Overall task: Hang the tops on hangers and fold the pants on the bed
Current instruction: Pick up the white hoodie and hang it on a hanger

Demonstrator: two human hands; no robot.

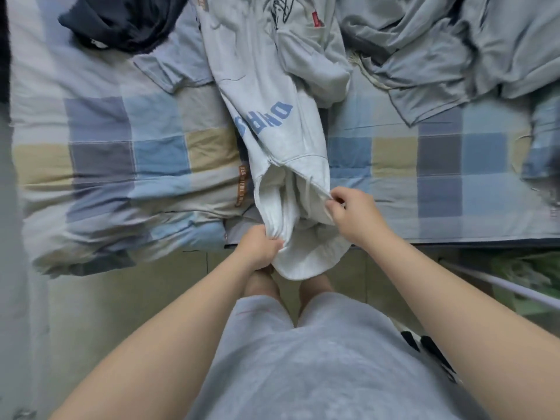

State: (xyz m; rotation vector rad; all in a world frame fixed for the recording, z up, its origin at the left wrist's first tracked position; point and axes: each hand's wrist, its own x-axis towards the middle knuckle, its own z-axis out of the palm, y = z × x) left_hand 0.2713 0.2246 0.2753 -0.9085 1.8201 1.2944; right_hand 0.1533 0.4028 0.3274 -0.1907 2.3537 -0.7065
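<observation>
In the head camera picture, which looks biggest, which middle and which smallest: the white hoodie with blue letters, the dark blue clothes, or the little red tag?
1. the white hoodie, biggest by far
2. the dark blue clothes, though the picture's edge cuts them off
3. the red tag, tiny

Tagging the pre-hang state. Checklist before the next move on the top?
1. Left hand grips top: ok.
2. Right hand pinches its edge: ok.
3. Opening held apart between the hands: ok.
4. Hanger in view: not ok, none seen.
5. Far end free of grey pile: cannot tell.
</observation>
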